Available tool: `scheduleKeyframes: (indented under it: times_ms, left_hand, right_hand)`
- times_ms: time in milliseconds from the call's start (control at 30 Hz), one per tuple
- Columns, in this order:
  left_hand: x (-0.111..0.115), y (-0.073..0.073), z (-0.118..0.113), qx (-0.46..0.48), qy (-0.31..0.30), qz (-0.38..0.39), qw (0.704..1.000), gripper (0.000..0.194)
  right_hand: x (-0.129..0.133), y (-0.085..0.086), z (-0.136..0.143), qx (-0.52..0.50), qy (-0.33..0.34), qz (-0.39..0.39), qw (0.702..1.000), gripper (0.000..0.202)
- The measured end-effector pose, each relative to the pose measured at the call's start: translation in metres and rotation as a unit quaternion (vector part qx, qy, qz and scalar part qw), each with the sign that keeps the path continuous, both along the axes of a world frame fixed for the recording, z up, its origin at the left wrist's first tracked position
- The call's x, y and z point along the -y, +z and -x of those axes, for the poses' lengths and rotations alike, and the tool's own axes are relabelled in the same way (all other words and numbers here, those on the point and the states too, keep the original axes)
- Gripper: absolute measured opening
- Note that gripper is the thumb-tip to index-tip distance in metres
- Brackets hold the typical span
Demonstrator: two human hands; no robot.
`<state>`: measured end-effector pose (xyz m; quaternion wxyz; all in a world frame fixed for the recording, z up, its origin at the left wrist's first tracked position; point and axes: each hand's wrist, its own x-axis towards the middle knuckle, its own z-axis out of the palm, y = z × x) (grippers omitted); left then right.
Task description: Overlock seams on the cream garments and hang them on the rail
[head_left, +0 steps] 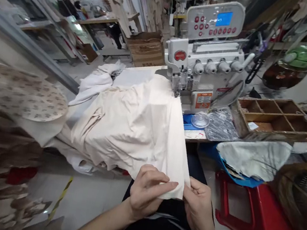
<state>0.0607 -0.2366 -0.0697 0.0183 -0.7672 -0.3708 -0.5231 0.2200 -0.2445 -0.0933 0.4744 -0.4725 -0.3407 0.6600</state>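
Observation:
Cream fabric [129, 123] spreads over the sewing table and hangs off its front edge toward my lap. Its far right part lies at the needle area of a white sewing machine [206, 61] with a lit blue screen. My left hand [148, 192] grips the near end of the fabric, thumb on top and fingers curled. Just to the right, my right hand [199, 197] pinches the corner of the same folded edge. The strip between the machine and my hands looks fairly straight, while the cloth to its left is wrinkled.
A wooden compartment box [271, 128] stands right of the machine, near a clear round dish [200, 119]. Below are a red stool [259, 217] and a blue bin [221, 162] with cloth on top. Patterned fabric [25, 93] hangs at left. A cardboard box [147, 49] stands behind.

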Motion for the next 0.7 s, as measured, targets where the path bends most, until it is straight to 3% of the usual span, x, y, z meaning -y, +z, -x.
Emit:
scheduleKeyframes:
  times_ms: [100,300,433,533,600,700]
  left_hand:
    - [0.000,-0.006,-0.002,-0.013,-0.027,0.046,0.999,0.019]
    - [0.000,-0.006,0.001,-0.045,-0.071,0.081,0.993,0.036]
    - [0.003,-0.012,0.002,-0.092,-0.098,0.109,0.985,0.040]
    - [0.004,-0.018,0.002,-0.100,-0.126,0.158,0.974,0.047]
    - [0.000,-0.014,0.005,-0.109,-0.168,0.208,0.958,0.050]
    - [-0.019,0.001,0.020,-0.119,-0.311,0.334,0.882,0.041]
  right_hand:
    - [-0.002,0.007,0.002,-0.093,0.005,0.051,0.994,0.032]
    - [-0.004,0.016,0.001,-0.140,0.019,0.087,0.986,0.043]
    - [-0.006,0.012,-0.001,-0.137,0.030,0.113,0.984,0.068]
    - [-0.011,0.005,-0.001,-0.119,0.023,0.121,0.985,0.070]
    - [-0.015,0.000,-0.001,-0.105,0.028,0.116,0.987,0.063]
    - [-0.015,-0.008,-0.002,-0.095,0.073,0.106,0.987,0.054]
